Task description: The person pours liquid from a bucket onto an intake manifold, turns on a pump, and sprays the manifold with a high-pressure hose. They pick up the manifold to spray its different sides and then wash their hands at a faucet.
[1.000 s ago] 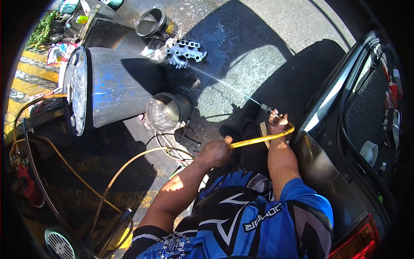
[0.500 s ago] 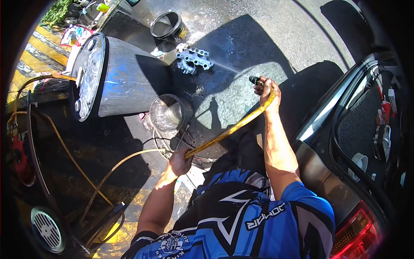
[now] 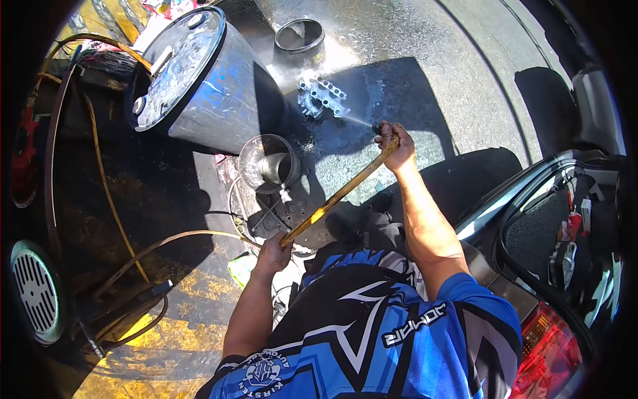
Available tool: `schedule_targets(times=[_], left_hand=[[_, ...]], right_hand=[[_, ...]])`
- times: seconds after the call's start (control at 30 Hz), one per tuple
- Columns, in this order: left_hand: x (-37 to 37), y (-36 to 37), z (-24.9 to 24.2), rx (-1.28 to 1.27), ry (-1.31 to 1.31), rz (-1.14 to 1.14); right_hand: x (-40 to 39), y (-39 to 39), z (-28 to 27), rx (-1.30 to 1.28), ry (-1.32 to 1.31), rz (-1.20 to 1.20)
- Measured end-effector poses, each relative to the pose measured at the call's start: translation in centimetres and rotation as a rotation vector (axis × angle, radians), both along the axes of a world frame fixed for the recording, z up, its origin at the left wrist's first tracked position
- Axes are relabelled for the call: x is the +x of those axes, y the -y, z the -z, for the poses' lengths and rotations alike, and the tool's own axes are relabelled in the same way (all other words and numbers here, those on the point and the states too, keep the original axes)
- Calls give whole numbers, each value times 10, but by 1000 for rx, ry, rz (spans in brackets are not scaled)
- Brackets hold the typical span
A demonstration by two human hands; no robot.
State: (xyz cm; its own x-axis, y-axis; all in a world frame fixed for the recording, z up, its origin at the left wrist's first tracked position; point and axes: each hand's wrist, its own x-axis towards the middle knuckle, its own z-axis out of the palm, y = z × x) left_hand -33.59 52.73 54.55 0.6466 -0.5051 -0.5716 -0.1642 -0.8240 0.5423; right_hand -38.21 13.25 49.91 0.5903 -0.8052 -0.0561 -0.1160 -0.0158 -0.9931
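Observation:
A yellow hose [image 3: 342, 191] runs between my two hands. My right hand [image 3: 397, 144] is wrapped round its front end, where a dark spray nozzle [image 3: 377, 128] sticks out. A thin water jet leaves the nozzle and strikes a silver metal engine part with a row of round ports [image 3: 322, 97], which looks like an intake manifold and lies on the wet ground. Lower down, my left hand [image 3: 273, 255] is closed round the same hose, which trails off to the left behind it.
A blue-grey drum [image 3: 216, 100] leans at the upper left. Behind the manifold stands a dark bucket [image 3: 299, 50]; a metal pail [image 3: 251, 163] sits nearer me. An open car trunk edge [image 3: 492, 219] and red tail light [image 3: 551, 346] are at my right. A round slotted cover [image 3: 36, 292] is at lower left.
My view has shifted, so the drum and buckets appear further right. My right hand has brought the nozzle closer to the manifold, and the jet is shorter. Both hands keep hold of the hose.

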Motion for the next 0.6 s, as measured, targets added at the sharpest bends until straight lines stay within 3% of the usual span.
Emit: schedule_targets(times=[0.33, 0.6], left_hand=[[26, 13, 6, 89, 118, -10], [43, 55, 10, -39, 209, -66]], right_hand=[[26, 21, 4, -187, -1, -76], [48, 71, 22, -243, 1, -127]])
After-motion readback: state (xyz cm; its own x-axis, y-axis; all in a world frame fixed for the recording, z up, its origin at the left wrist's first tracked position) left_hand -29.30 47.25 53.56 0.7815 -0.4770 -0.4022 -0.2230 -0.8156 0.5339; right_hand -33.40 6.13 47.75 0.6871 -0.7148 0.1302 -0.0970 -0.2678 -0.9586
